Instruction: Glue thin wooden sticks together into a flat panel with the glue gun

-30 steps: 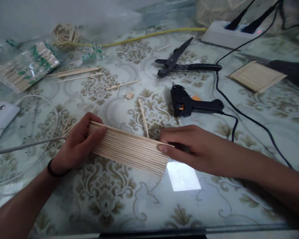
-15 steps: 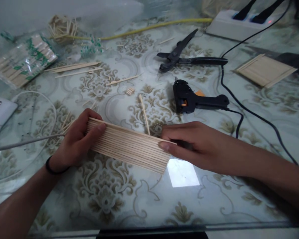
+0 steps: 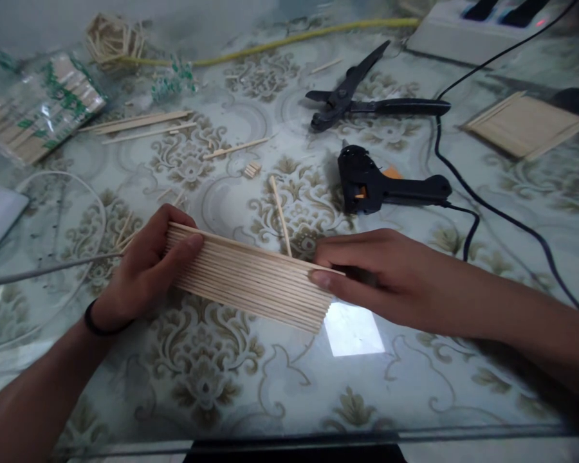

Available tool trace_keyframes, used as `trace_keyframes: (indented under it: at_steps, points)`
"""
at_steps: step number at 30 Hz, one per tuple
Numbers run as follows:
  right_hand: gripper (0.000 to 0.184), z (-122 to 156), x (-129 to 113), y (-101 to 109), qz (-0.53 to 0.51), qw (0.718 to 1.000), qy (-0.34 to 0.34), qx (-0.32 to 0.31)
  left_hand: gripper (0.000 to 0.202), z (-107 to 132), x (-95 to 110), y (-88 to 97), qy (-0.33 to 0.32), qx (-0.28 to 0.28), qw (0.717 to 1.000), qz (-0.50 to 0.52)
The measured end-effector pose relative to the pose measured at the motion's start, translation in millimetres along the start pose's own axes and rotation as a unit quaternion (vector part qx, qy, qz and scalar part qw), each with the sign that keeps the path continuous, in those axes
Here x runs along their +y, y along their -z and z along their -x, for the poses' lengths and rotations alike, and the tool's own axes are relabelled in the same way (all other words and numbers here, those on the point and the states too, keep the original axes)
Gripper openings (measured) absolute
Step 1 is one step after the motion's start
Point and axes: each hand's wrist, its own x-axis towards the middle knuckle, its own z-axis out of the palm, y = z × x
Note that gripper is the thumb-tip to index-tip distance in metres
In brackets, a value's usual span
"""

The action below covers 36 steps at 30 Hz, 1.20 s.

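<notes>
A panel of thin wooden sticks (image 3: 251, 276), laid side by side, is held tilted above the table between both hands. My left hand (image 3: 157, 263) grips its left end, thumb on top and fingers behind the far edge. At the right end, my right hand (image 3: 367, 276) pinches the far edge with the thumb on the face; its other fingers are partly hidden behind. A single stick (image 3: 280, 215) lies on the table just beyond the panel. Past my right hand rests a black hot glue gun (image 3: 364, 183) on its side.
Black cutters (image 3: 340, 103) lie behind the glue gun. A square stick panel (image 3: 525, 128) is at the right, a power strip (image 3: 458, 35) behind it. Packed sticks (image 3: 43, 109), loose sticks (image 3: 145, 125) and a white device (image 3: 0, 215) are at left. A black cord (image 3: 502, 222) crosses the right side.
The view has shifted slightly, with the background things a little higher and spread outward. Both hands keep the same hold on the stick panel.
</notes>
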Motion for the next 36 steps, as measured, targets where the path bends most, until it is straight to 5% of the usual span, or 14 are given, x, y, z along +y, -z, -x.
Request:
trace_keyframes:
  at_steps: [15,36]
  points:
    - [0.043,-0.3,-1.2,1.1,0.014,1.000,0.020,0.010,0.029,0.6,1.4,0.0,0.010,-0.001,1.000,0.002]
    - [0.055,-0.1,4.9,-4.4,-0.027,0.997,-0.058,-0.041,0.037,3.5,2.3,2.7,0.048,-0.041,0.998,0.013]
